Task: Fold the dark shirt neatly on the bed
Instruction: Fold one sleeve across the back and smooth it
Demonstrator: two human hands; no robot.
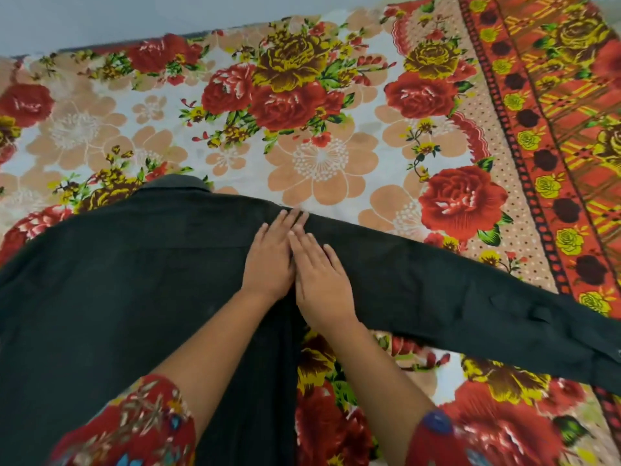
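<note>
Grips flat and holding nothing, the left hand (pixel 268 260) and right hand (pixel 319 284) press the shirt (pixel 117 280) at the shoulder, which should be smoothed firmly before folding the sleeve (pixel 470 297) across.

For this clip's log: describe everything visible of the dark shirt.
The dark, matte cloth shirt lies spread flat on the floral bedsheet, collar at the far side. Its long sleeve stretches out rightward, cuff at the picture's edge. The left hand and right hand rest flat, side by side, near that sleeve's shoulder.
</note>
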